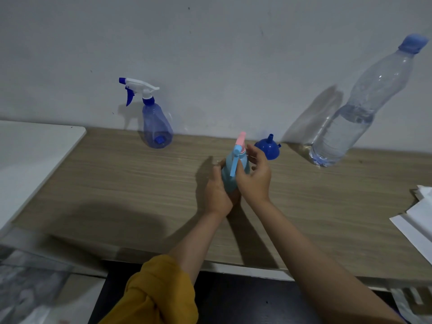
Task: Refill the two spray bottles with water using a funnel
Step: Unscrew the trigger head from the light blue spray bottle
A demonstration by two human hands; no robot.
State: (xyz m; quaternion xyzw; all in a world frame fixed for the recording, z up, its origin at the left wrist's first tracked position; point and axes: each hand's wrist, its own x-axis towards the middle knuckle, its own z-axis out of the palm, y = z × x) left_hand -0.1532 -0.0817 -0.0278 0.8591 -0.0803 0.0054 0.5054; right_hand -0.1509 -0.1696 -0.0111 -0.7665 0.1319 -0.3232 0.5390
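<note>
- Holding the light-blue sprayer (233, 174) upright on the table (117, 183), your left hand (217, 195) wraps its body from below and the left, fingers closed around it.
- Your right hand (253, 176) curls around the neck just under the pink-topped spray head (240, 141), thumb and fingers closed on it. It reads as the grip for twisting the head off.
- So the step in hand looks like opening bottle 1 of 2. The head is not yet off, and no water has gone in that you can see.
- The blue sprayer (155, 122) stands well to the left against the wall (210, 54), head on, untouched. It looks nearly empty.
- The funnel (268, 148) sits mouth down, spout up, just behind your right hand, near it but apart.
- The water bottle (355, 113) stands well to the right by the wall, cap (412, 43) on, partly full.
- Next move, as a judgement: keep the left hand firm on the body while the right turns the collar, then lift the head straight up so the dip tube clears the neck.
- After that you need a free hand to flip the funnel and seat its spout in the neck. The water bottle also needs uncapping before you pour.
- Papers (420, 218) lie at the right edge, so pour away from them.
</note>
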